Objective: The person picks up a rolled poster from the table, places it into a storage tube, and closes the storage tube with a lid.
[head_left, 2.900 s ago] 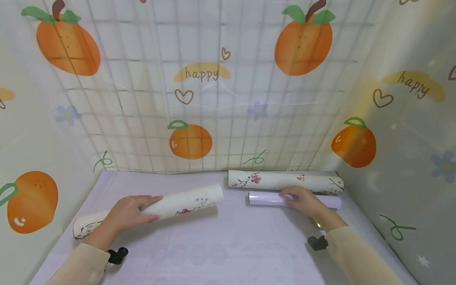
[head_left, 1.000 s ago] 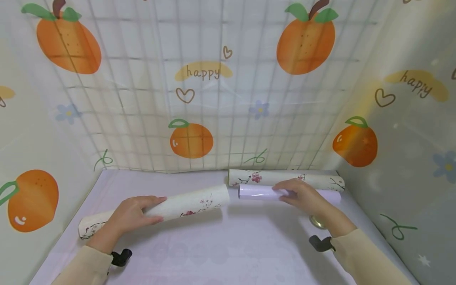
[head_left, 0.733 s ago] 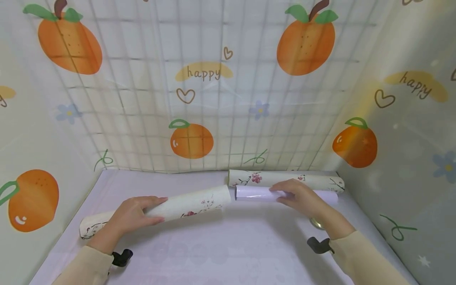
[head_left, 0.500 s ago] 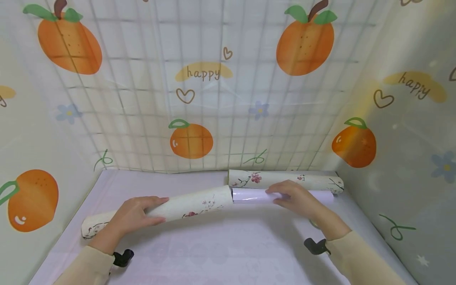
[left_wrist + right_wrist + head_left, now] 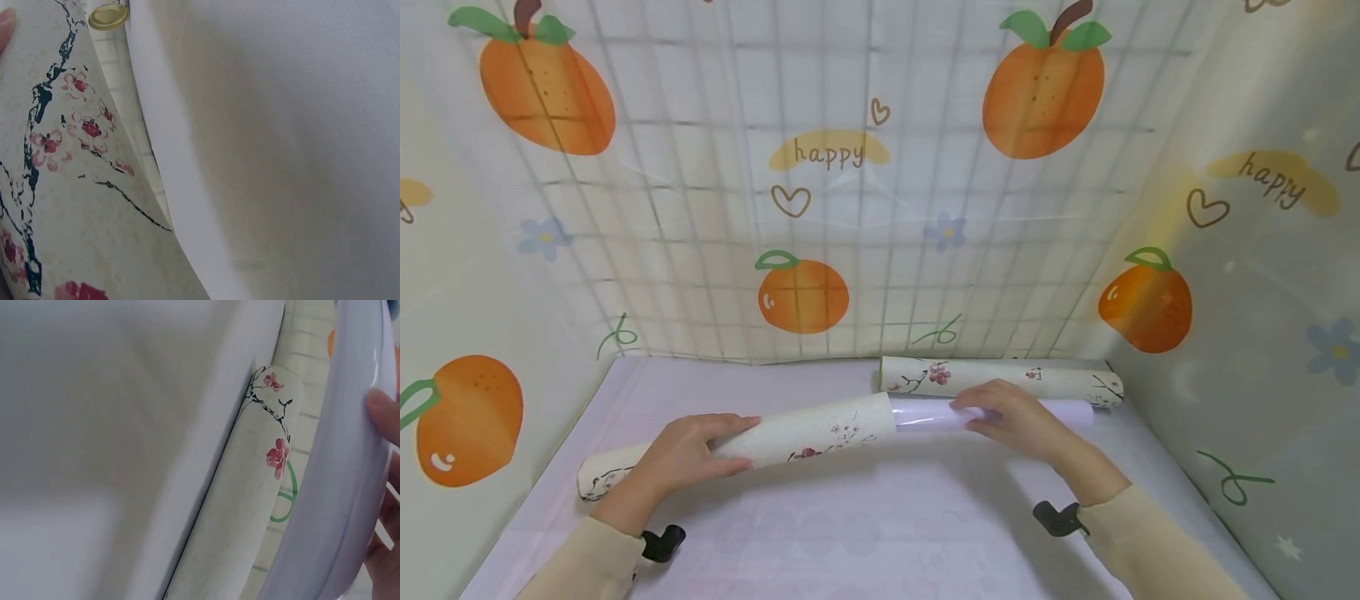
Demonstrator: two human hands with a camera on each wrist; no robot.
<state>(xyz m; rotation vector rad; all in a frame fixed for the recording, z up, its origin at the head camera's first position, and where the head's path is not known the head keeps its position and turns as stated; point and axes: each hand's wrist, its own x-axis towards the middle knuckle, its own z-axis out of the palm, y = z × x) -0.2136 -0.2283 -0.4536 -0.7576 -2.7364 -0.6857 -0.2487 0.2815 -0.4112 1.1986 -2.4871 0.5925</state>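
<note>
My left hand (image 5: 685, 454) grips a cream paper roll (image 5: 820, 429) printed with blossom branches, held slightly raised at its right end. In my right hand (image 5: 1018, 423) is a glossy lilac roll (image 5: 920, 415), gripped near its middle. The left end of the lilac roll meets the right end of the blossom roll, and its tip is hidden there, seemingly inside the mouth. In the right wrist view the thumb and fingers lie around the lilac roll (image 5: 337, 456). The left wrist view shows the printed side of the blossom roll (image 5: 81, 187) up close.
A second blossom roll (image 5: 955, 377) lies along the back edge of the pale table (image 5: 850, 533). A round gold-coloured piece (image 5: 109, 17) appears at the top of the left wrist view. Printed curtains (image 5: 865, 200) stand behind and at both sides.
My right hand has moved left with the lilac roll, whose open end was visible and apart from the blossom roll before. The blossom roll has shifted slightly right in my left hand.
</note>
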